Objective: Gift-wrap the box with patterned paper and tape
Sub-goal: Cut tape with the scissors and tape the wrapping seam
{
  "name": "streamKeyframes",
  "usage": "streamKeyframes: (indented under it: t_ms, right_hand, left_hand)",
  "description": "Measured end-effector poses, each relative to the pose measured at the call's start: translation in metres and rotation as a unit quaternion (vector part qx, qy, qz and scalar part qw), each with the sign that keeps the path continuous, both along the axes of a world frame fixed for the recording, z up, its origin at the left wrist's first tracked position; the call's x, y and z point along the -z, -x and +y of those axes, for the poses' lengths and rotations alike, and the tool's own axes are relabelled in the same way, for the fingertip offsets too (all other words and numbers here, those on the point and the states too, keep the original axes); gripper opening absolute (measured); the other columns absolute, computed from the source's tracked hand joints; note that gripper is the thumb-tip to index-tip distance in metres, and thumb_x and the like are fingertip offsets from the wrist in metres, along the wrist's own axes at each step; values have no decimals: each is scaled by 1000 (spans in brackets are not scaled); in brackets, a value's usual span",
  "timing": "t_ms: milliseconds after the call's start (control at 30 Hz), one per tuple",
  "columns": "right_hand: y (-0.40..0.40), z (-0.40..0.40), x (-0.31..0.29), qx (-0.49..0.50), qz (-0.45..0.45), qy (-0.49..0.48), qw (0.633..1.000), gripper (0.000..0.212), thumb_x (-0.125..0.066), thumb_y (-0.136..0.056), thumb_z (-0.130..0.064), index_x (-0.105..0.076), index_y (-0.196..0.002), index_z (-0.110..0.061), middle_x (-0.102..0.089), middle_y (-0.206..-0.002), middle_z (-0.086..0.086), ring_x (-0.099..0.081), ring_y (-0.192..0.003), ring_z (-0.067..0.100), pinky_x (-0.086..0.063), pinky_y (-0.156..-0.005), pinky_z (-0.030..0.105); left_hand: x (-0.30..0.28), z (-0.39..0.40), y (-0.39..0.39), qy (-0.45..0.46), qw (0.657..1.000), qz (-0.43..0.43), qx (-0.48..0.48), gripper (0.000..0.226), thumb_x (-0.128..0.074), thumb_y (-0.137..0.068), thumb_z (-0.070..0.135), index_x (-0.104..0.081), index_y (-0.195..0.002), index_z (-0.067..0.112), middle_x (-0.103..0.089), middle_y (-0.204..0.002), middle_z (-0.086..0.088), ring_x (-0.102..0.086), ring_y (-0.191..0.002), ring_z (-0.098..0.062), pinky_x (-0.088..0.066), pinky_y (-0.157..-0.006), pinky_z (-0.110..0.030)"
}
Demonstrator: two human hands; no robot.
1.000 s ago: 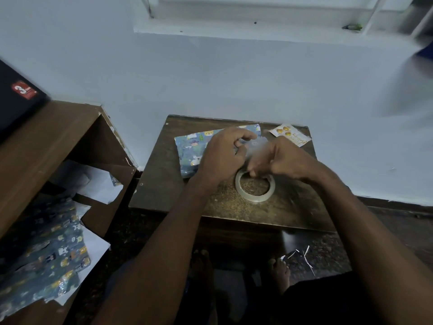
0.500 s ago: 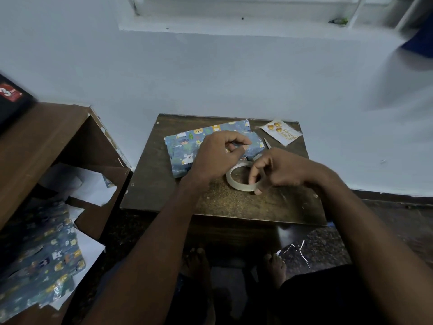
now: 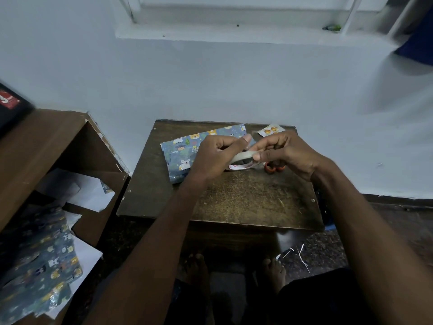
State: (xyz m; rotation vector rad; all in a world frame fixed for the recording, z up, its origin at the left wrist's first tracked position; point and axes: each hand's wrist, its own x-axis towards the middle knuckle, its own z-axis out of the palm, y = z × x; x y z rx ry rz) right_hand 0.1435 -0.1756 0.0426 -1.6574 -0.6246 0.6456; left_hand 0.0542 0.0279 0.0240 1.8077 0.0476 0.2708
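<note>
Tape roll (image 3: 242, 160) now lifted off the table (image 3: 246, 202), gripped between both hands (image 3: 218, 156), wrapped box (image 3: 185, 151) just behind the left.

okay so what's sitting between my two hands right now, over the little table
The tape roll, tilted and held up off the table between the left hand and right hand. The head view shows it.

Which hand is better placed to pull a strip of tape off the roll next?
Probably the right hand: its fingers already pinch the tape roll at its rim. The left hand grips the roll's near side beside the wrapped box, so it suits steadying.
</note>
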Motion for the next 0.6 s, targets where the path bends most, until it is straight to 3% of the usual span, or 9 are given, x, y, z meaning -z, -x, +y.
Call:
streamKeyframes:
  t_ms: [100, 267, 400, 533, 600]
  right_hand:
    - [-1, 1, 0, 7, 3, -11, 1000, 25, -84, -76, -15, -81, -98, -4, -66, -71, 12, -36, -52, 14, -28, -48, 22]
    - [0, 2, 2, -6, 1, 6, 1000, 26, -86, -78, -13, -79, -101, -3, -70, -83, 23, -48, -61, 21, -34, -54, 27]
    - [3, 6, 4, -7, -4, 14, 1000, 29, -90, -72, -14, -79, -97, -3, -70, -77, 15, -52, -59, 17, -34, -53, 26]
    - [3, 11, 9, -5, -15, 0, 1000, 32, -96, -70, -21, -82, -96, -9, -65, -79, 35, -44, -67, 31, -31, -59, 30]
    - [2, 12, 7, 8, -25, 0, 1000, 28, -94, -70, -18, -82, -94, -9, -65, -69, 24, -42, -57, 24, -30, -56, 27]
  left_hand:
    - [1, 1, -1, 24, 1000, -2, 6, 16, -76, -97, 24, -84, -98, 10, -80, -82, -6, -73, -73, -15, -54, -68, -30]
    - [3, -1, -5, 78, 996, -19, -23, 5, -81, -91, 11, -84, -95, 9, -81, -88, -5, -75, -79, -17, -59, -75, -34]
    - [-2, -2, -4, 101, 993, -32, -59, 9, -80, -93, 13, -83, -96, 5, -82, -95, -1, -75, -86, -9, -57, -79, -23]
    - [-5, 8, -3, 85, 995, -3, -51, 19, -70, -101, 20, -82, -101, 5, -82, -98, 0, -69, -80, -1, -50, -72, -13]
    - [-4, 11, -4, 71, 997, 21, -34, 29, -65, -105, 29, -83, -102, 7, -81, -96, -1, -65, -75, -2, -49, -70, -14]
